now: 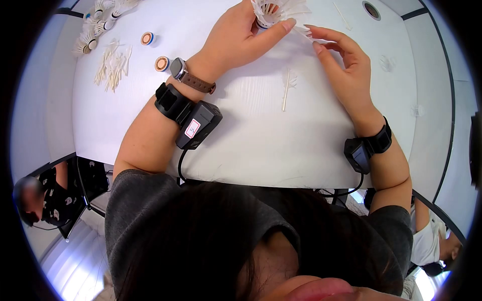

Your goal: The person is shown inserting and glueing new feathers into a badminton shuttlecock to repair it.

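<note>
Near the top edge of the view, my left hand [241, 37] is closed around a white feather shuttlecock [278, 11], its feathered skirt pointing up and right. My right hand [344, 60] is just right of it, thumb and forefinger brought together on the tip of a white feather [304, 32] beside the skirt. A loose feather [286, 90] lies on the white table [251, 135] below the hands. Two round cork pieces, one [147, 38] with a blue rim and another [161, 63], stand left of my left wrist.
Several shuttlecocks [103, 25] lie at the upper left, above a pile of feather shafts [113, 65]. A round hole [371, 10] is at the upper right, with a thin shaft [342, 15] left of it. Feather scraps [386, 62] lie right of my right hand. Other people sit beyond both side panels.
</note>
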Motion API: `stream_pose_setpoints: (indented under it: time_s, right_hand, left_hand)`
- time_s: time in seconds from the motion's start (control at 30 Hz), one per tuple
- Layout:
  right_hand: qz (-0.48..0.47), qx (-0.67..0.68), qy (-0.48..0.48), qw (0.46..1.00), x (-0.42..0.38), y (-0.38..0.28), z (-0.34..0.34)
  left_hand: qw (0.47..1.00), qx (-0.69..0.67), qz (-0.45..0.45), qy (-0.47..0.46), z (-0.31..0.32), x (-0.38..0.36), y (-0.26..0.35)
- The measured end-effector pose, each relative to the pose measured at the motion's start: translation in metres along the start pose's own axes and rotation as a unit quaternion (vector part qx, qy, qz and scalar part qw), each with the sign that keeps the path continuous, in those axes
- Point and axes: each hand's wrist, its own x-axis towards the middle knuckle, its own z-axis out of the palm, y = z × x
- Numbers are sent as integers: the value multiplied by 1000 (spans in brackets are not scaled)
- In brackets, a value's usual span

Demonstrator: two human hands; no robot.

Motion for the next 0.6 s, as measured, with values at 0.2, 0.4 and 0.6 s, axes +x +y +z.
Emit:
stream_pose_setpoints:
  time_s: [0.2,0.4,0.6]
  right_hand:
    - [-23,37,8,999,-1,0,2]
    - [-53,-17,-36,998,-3,-4,-1]
    - [-34,-26,-27,999,-3,-4,1]
  left_hand:
    - [999,21,-21,-11,-2,0,0]
    - [1000,6,-21,1,2,1,6]
    - [999,3,-51,-5,1,0,16]
